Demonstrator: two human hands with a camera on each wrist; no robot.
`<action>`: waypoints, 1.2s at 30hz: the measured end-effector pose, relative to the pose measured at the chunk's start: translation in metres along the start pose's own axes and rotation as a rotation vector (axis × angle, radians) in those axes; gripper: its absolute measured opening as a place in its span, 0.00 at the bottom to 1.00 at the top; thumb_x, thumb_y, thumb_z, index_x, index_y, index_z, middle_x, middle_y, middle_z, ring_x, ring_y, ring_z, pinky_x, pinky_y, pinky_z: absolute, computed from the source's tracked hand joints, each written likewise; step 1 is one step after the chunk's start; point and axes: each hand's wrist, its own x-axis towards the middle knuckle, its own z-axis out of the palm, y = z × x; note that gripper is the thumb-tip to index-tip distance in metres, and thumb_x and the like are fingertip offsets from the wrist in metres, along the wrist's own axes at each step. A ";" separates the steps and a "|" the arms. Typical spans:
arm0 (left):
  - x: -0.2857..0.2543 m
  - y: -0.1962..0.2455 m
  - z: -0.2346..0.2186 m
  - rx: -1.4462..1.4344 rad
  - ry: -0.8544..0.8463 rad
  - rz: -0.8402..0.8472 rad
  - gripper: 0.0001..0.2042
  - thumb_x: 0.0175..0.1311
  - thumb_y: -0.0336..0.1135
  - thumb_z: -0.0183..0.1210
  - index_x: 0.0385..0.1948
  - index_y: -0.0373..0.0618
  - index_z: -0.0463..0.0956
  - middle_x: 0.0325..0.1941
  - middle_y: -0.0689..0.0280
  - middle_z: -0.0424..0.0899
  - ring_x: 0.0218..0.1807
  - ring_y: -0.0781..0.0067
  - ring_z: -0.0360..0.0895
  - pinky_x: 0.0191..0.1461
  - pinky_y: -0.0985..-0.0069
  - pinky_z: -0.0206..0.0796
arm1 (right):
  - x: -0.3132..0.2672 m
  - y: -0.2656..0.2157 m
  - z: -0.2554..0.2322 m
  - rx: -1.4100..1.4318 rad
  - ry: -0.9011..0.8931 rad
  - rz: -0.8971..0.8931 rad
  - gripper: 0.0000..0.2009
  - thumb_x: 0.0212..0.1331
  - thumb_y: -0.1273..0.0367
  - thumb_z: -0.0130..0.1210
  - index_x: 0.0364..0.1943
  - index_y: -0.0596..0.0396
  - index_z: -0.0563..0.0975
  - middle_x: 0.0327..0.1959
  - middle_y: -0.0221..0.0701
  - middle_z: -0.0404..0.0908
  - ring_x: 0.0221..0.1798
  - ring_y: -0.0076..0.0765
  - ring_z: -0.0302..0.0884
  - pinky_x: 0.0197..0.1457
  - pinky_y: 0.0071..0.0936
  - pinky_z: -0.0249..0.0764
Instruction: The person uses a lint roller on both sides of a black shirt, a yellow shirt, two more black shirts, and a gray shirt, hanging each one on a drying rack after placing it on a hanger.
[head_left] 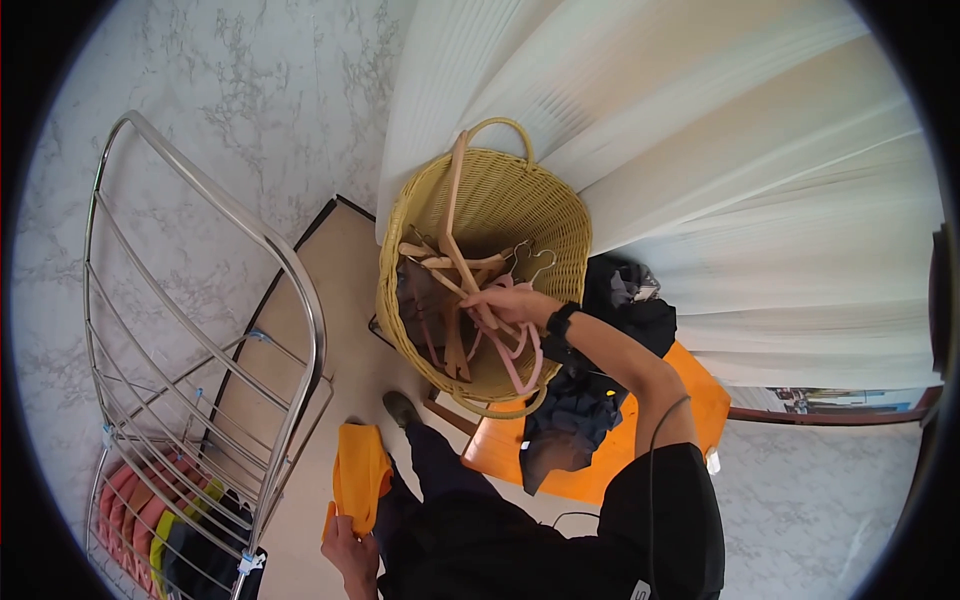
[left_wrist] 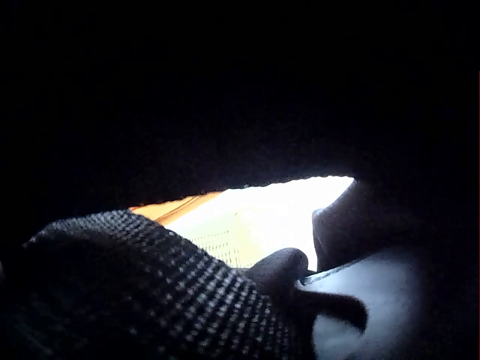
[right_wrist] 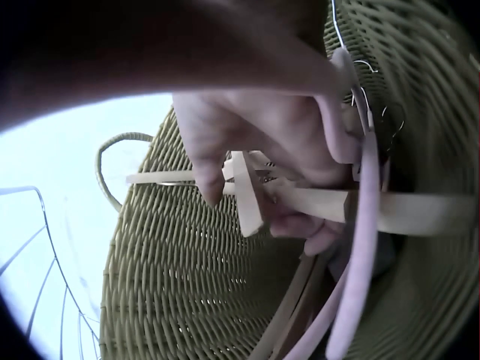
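My right hand (head_left: pixel 505 305) reaches into a yellow wicker basket (head_left: pixel 560 200) and grips a wooden hanger (head_left: pixel 455 210). In the right wrist view its fingers (right_wrist: pixel 300 225) curl round the pale wood. Pink hangers (right_wrist: pixel 364 247) with metal hooks lie right beside this hand, and more wooden hangers lie deeper in the basket. Low in the head view, my left hand (head_left: pixel 350 555) holds an orange cloth (head_left: pixel 360 475) that hangs by my leg. Dark knitted fabric (left_wrist: pixel 165 270) fills much of the left wrist view and hides that hand.
On the left stands a metal drying rack (head_left: pixel 290 270), with pink, lime and dark items (head_left: pixel 150 500) hanging low on it. Dark clothes (head_left: pixel 570 420) lie on an orange tabletop (head_left: pixel 700 395) beside the basket. A white curtain (head_left: pixel 740 200) hangs behind.
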 end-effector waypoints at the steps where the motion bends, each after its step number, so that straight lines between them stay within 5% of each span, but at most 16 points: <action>1: 0.000 0.000 0.001 0.001 -0.022 0.001 0.09 0.42 0.18 0.59 0.26 0.38 0.69 0.30 0.51 0.78 0.48 0.40 0.81 0.38 0.58 0.74 | 0.003 0.003 0.006 0.002 0.005 0.000 0.09 0.62 0.66 0.59 0.36 0.57 0.74 0.26 0.30 0.75 0.30 0.30 0.76 0.38 0.28 0.78; 6: -0.003 -0.002 0.008 0.008 -0.012 0.030 0.10 0.41 0.18 0.58 0.26 0.38 0.69 0.30 0.51 0.78 0.47 0.41 0.81 0.37 0.58 0.73 | 0.019 0.002 0.025 -0.494 0.110 0.022 0.09 0.62 0.65 0.57 0.38 0.58 0.76 0.26 0.32 0.78 0.32 0.31 0.80 0.39 0.27 0.79; 9: -0.004 0.003 0.005 0.021 -0.009 0.050 0.08 0.48 0.19 0.60 0.27 0.36 0.70 0.41 0.49 0.83 0.34 0.47 0.81 0.35 0.64 0.73 | 0.036 -0.006 0.032 -0.874 0.209 0.131 0.13 0.62 0.63 0.56 0.42 0.58 0.78 0.28 0.35 0.82 0.32 0.33 0.82 0.35 0.29 0.80; 11: -0.009 -0.002 0.009 0.004 -0.045 -0.056 0.10 0.40 0.19 0.59 0.26 0.39 0.69 0.31 0.52 0.78 0.50 0.42 0.80 0.37 0.58 0.73 | 0.040 -0.007 0.033 -1.060 0.264 0.212 0.15 0.63 0.61 0.55 0.45 0.58 0.78 0.30 0.36 0.83 0.32 0.33 0.83 0.33 0.31 0.81; 13: -0.011 -0.004 0.010 0.018 -0.027 -0.034 0.10 0.40 0.19 0.59 0.26 0.39 0.69 0.31 0.52 0.78 0.50 0.42 0.80 0.37 0.58 0.73 | 0.037 -0.009 0.037 -1.155 0.436 0.125 0.18 0.63 0.58 0.54 0.48 0.59 0.77 0.30 0.37 0.84 0.31 0.36 0.83 0.34 0.34 0.84; 14: -0.011 -0.004 0.009 0.029 -0.013 -0.012 0.10 0.41 0.19 0.59 0.26 0.39 0.69 0.31 0.52 0.78 0.50 0.42 0.80 0.36 0.58 0.73 | 0.040 -0.005 0.034 -1.155 0.432 0.123 0.18 0.63 0.58 0.54 0.48 0.59 0.77 0.30 0.37 0.84 0.31 0.36 0.83 0.34 0.34 0.84; 16: -0.011 -0.002 0.009 0.024 -0.013 -0.019 0.10 0.41 0.19 0.59 0.26 0.39 0.69 0.31 0.52 0.77 0.50 0.43 0.80 0.37 0.58 0.73 | 0.043 0.003 0.027 -0.608 0.445 0.064 0.16 0.67 0.59 0.50 0.45 0.59 0.76 0.28 0.36 0.81 0.28 0.36 0.81 0.34 0.37 0.86; 22: -0.009 -0.003 0.011 0.018 -0.020 -0.009 0.10 0.41 0.19 0.59 0.26 0.39 0.69 0.30 0.52 0.77 0.50 0.42 0.80 0.38 0.57 0.73 | 0.058 0.013 0.013 0.219 0.328 -0.143 0.12 0.71 0.63 0.45 0.38 0.59 0.73 0.26 0.31 0.75 0.23 0.27 0.73 0.38 0.35 0.86; 24: -0.008 -0.002 0.011 0.024 -0.016 0.000 0.10 0.41 0.19 0.59 0.26 0.39 0.69 0.30 0.53 0.77 0.50 0.42 0.80 0.38 0.57 0.74 | 0.044 0.005 0.030 0.238 0.324 -0.161 0.12 0.71 0.63 0.46 0.38 0.60 0.73 0.26 0.31 0.76 0.24 0.26 0.74 0.41 0.35 0.86; 26: -0.005 0.002 0.008 0.041 -0.014 0.056 0.07 0.48 0.18 0.59 0.28 0.36 0.71 0.41 0.48 0.83 0.37 0.45 0.81 0.38 0.63 0.74 | 0.031 -0.007 0.050 0.258 0.318 -0.182 0.13 0.70 0.63 0.46 0.38 0.61 0.73 0.26 0.31 0.76 0.24 0.25 0.74 0.43 0.35 0.86; 29: -0.002 0.008 0.006 0.039 -0.030 0.053 0.07 0.48 0.19 0.59 0.28 0.36 0.72 0.41 0.48 0.83 0.38 0.45 0.81 0.39 0.63 0.75 | 0.033 -0.016 0.071 0.400 0.235 -0.193 0.11 0.69 0.63 0.48 0.40 0.58 0.72 0.29 0.36 0.78 0.26 0.30 0.77 0.41 0.37 0.86; 32: 0.002 0.016 0.005 0.039 -0.064 0.035 0.07 0.49 0.19 0.59 0.28 0.36 0.72 0.41 0.48 0.83 0.39 0.45 0.82 0.40 0.63 0.75 | 0.044 -0.020 0.095 0.259 0.180 -0.245 0.21 0.69 0.51 0.47 0.44 0.59 0.72 0.31 0.38 0.80 0.28 0.33 0.80 0.41 0.33 0.85; 34: 0.002 0.012 0.007 0.047 -0.065 0.067 0.07 0.49 0.19 0.59 0.28 0.36 0.72 0.41 0.47 0.83 0.39 0.44 0.82 0.40 0.63 0.75 | 0.043 -0.025 0.116 -0.289 0.146 -0.133 0.36 0.63 0.36 0.40 0.44 0.61 0.76 0.33 0.39 0.83 0.30 0.33 0.80 0.42 0.30 0.81; 36: 0.002 0.013 0.007 0.052 -0.067 0.098 0.07 0.49 0.19 0.59 0.29 0.36 0.72 0.42 0.47 0.83 0.40 0.44 0.82 0.41 0.63 0.75 | 0.035 -0.033 0.107 -0.444 0.149 -0.056 0.40 0.61 0.33 0.37 0.46 0.60 0.77 0.33 0.39 0.84 0.30 0.35 0.80 0.41 0.30 0.80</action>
